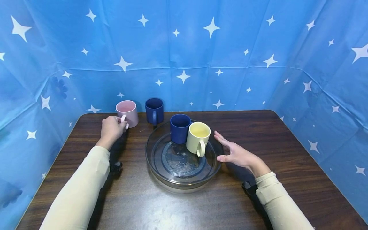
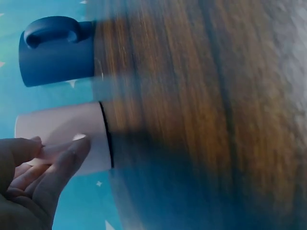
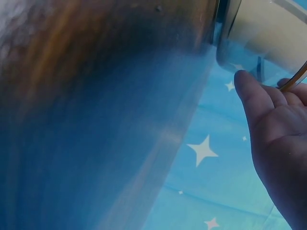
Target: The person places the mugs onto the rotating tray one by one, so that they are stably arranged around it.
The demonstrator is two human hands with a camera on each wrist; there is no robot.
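At the back left of the table, my left hand [image 1: 112, 129] pinches the handle of a pink mug [image 1: 131, 116] between thumb and fingers. The left wrist view shows the same grip on the pink mug [image 2: 62, 122]. Beside it stands a dark blue mug [image 1: 150, 111], handle facing me. A clear round tray [image 1: 153, 167] with a raised rim holds another blue mug [image 1: 179, 131] and a pale yellow mug [image 1: 195, 140], both upright and close together. My right hand [image 1: 237, 155] is at the tray's right rim, thumb and fingers spread; whether it touches, I cannot tell.
The dark wooden table [image 1: 135, 195] has its back edge close to a blue star-patterned curtain [image 1: 195, 48], which also hangs along both sides. In the left wrist view, the back blue mug [image 2: 57, 60] lies close beside the pink one.
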